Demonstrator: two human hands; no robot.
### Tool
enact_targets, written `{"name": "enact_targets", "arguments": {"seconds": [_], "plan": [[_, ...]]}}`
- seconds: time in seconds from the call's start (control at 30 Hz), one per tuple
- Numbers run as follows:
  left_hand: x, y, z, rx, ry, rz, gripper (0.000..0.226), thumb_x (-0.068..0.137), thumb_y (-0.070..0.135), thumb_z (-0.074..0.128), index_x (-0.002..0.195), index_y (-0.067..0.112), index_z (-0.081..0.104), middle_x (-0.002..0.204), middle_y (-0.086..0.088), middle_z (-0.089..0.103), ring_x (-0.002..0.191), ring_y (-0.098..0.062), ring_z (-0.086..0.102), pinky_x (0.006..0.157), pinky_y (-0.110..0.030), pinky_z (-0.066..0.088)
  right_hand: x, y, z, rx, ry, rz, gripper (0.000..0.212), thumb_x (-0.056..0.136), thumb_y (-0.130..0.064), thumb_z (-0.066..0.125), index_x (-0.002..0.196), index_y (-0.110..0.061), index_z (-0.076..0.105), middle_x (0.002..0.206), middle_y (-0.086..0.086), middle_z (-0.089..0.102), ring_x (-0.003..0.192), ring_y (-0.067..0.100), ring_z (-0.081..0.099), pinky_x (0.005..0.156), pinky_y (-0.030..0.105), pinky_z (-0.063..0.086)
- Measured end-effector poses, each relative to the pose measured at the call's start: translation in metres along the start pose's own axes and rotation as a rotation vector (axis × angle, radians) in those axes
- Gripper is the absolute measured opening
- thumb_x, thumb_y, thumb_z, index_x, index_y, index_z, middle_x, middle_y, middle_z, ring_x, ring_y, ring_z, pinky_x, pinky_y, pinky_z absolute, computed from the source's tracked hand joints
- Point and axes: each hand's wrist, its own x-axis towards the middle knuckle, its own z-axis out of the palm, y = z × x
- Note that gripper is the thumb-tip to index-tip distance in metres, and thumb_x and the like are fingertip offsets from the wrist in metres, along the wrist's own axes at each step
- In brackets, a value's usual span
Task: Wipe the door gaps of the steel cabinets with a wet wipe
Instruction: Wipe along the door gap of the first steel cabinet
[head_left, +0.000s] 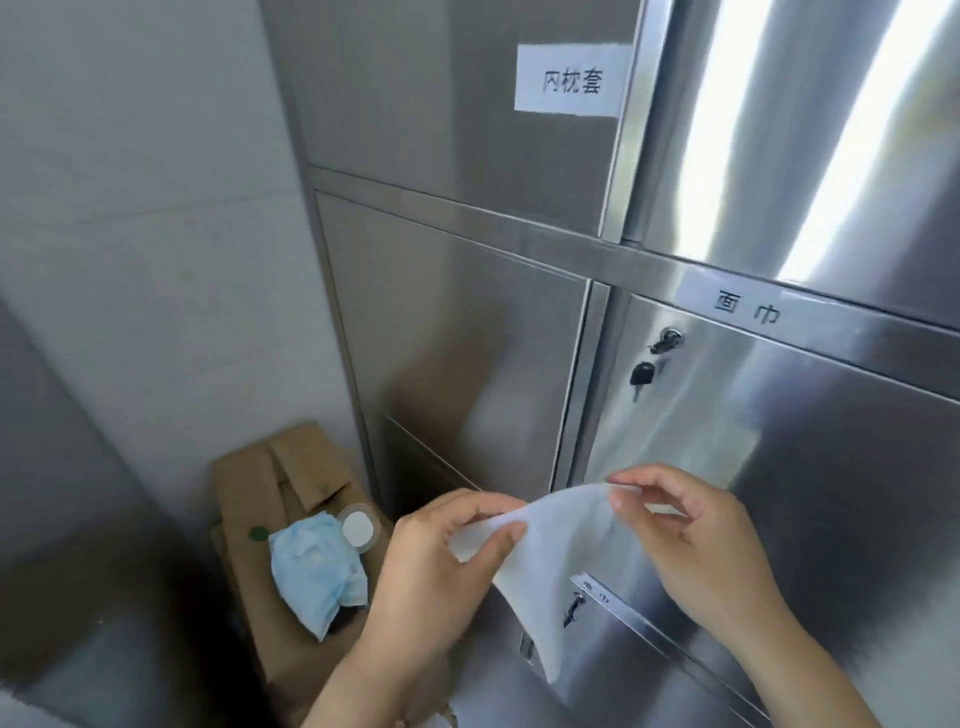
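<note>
Left hand (447, 566) and right hand (701, 545) hold the wet wipe (558, 551) stretched between them, just in front of the lower steel cabinet door (805, 493). Each hand pinches an upper edge between thumb and forefinger, the other fingers loosely curled, and the sheet's tail hangs free. The vertical door gap (571, 389) runs upright directly above and behind the wipe. The right fingertips (621, 499) appear nearer to it, so that hand is judged better placed to lead.

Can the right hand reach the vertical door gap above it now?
Probably yes: nothing lies between right hand and gap. But it shares the wipe with the left hand, which must release or follow.
</note>
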Motion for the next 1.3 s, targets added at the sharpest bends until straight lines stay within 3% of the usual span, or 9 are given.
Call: {"name": "enact_targets", "arguments": {"seconds": [0.1, 0.33, 0.5, 0.63, 0.73, 0.87, 0.97, 1.07, 1.3], "plan": [[-0.022, 0.03, 0.015, 0.028, 0.009, -0.023, 0.013, 0.084, 0.02, 0.071, 0.089, 0.032, 0.075, 0.089, 0.02, 0.07, 0.089, -0.005, 0.065, 0.073, -0.011, 0.047, -0.025, -0.002, -0.029, -0.052, -0.016, -0.127, 0.022, 0.079, -0.018, 0.075, 0.094, -0.033, 0.068, 0.098, -0.027, 0.066, 0.095, -0.003, 0.062, 0.083, 0.01, 0.046], [-0.079, 0.096, 0.04, 0.107, 0.047, -0.02, 0.02, 0.083, 0.019, 0.074, 0.087, 0.039, 0.073, 0.089, 0.025, 0.068, 0.09, 0.002, 0.061, 0.072, -0.006, 0.043, -0.093, -0.002, -0.061, 0.039, -0.278, -0.2, 0.049, 0.071, -0.037, 0.078, 0.117, -0.036, 0.061, 0.118, -0.032, 0.059, 0.111, -0.005, 0.055, 0.087, 0.009, 0.044], [-0.108, 0.136, 0.041, 0.097, 0.075, 0.036, 0.03, 0.08, 0.011, 0.076, 0.08, 0.04, 0.07, 0.086, 0.024, 0.068, 0.086, 0.002, 0.063, 0.072, -0.006, 0.042, -0.129, -0.007, -0.082, 0.134, -0.332, -0.138, 0.017, 0.081, -0.024, 0.074, 0.088, -0.039, 0.07, 0.086, -0.023, 0.069, 0.083, -0.004, 0.064, 0.072, 0.013, 0.047], [-0.124, 0.153, 0.042, 0.058, 0.071, 0.12, 0.015, 0.079, 0.016, 0.078, 0.079, 0.029, 0.071, 0.087, 0.018, 0.068, 0.088, -0.003, 0.064, 0.072, -0.007, 0.043, -0.155, -0.013, -0.103, 0.099, -0.213, -0.153, 0.009, 0.08, -0.036, 0.064, 0.073, -0.03, 0.067, 0.064, -0.017, 0.062, 0.061, 0.001, 0.054, 0.058, 0.013, 0.038], [-0.13, 0.159, 0.048, -0.061, -0.034, 0.113, 0.016, 0.08, 0.032, 0.073, 0.096, 0.033, 0.068, 0.106, 0.018, 0.066, 0.106, -0.003, 0.061, 0.087, -0.017, 0.046, -0.176, -0.024, -0.127, 0.055, -0.161, -0.146, 0.01, 0.083, -0.035, 0.066, 0.073, -0.037, 0.066, 0.069, -0.019, 0.064, 0.067, 0.001, 0.057, 0.06, 0.011, 0.039], [-0.134, 0.177, 0.07, -0.236, -0.396, 0.135, 0.042, 0.082, 0.051, 0.059, 0.121, 0.036, 0.06, 0.125, 0.021, 0.061, 0.121, -0.002, 0.054, 0.101, -0.033, 0.042, -0.211, -0.042, -0.169, -0.027, -0.129, -0.097, 0.015, 0.084, -0.029, 0.067, 0.074, -0.04, 0.065, 0.071, -0.015, 0.064, 0.068, -0.005, 0.056, 0.064, 0.008, 0.039], [-0.146, 0.196, 0.093, -0.35, -0.599, 0.152, 0.033, 0.079, 0.052, 0.062, 0.109, 0.039, 0.068, 0.106, 0.01, 0.071, 0.105, -0.01, 0.064, 0.092, -0.035, 0.05, -0.25, -0.056, -0.203, -0.121, -0.017, -0.022, 0.02, 0.084, -0.026, 0.069, 0.07, -0.041, 0.066, 0.075, -0.021, 0.066, 0.074, -0.005, 0.06, 0.068, 0.008, 0.041], [-0.169, 0.218, 0.124, -0.385, -0.649, 0.229, 0.02, 0.079, 0.052, 0.069, 0.088, 0.034, 0.07, 0.089, 0.009, 0.072, 0.09, -0.012, 0.068, 0.077, -0.025, 0.052, -0.297, -0.064, -0.233, -0.231, 0.152, 0.081, 0.017, 0.083, -0.022, 0.069, 0.076, -0.037, 0.068, 0.082, -0.025, 0.067, 0.08, -0.004, 0.061, 0.07, 0.006, 0.042], [-0.246, 0.29, 0.189, -0.365, -0.721, 0.344, 0.011, 0.083, 0.03, 0.07, 0.078, 0.039, 0.066, 0.079, 0.024, 0.067, 0.079, 0.004, 0.062, 0.06, -0.005, 0.046, -0.426, -0.047, -0.278, -0.465, 0.862, 0.177, 0.025, 0.075, -0.027, 0.076, 0.092, -0.04, 0.063, 0.099, -0.026, 0.058, 0.091, 0.002, 0.057, 0.077, 0.007, 0.043]]}}
